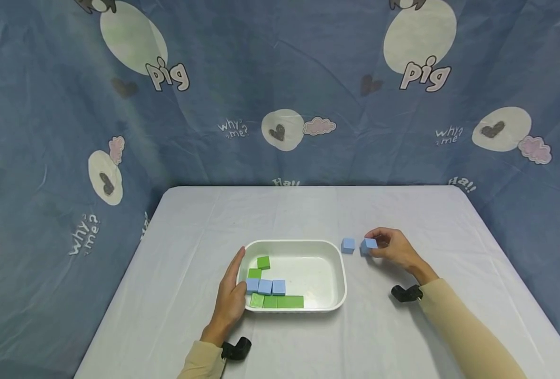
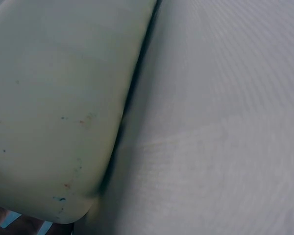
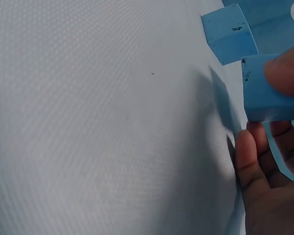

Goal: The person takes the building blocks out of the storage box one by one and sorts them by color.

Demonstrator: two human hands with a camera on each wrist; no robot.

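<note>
- So, right hand (image 1: 396, 250) pinches a blue cube (image 1: 368, 245) right of the white tray (image 1: 315, 273)
- second cube (image 1: 348, 246) sits between them
- left hand (image 1: 228, 302), fingers straight, against the tray's left side
- green blocks (image 1: 290, 301), blue blocks (image 1: 265, 287) inside

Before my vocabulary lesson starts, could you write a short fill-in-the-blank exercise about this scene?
1. The right hand holds a cube coloured ____.
2. Inside the tray, the number of visible blue cubes is ____.
3. The hand touching the tray is the person's ____ one.

Missing words: blue; three; left.
</note>
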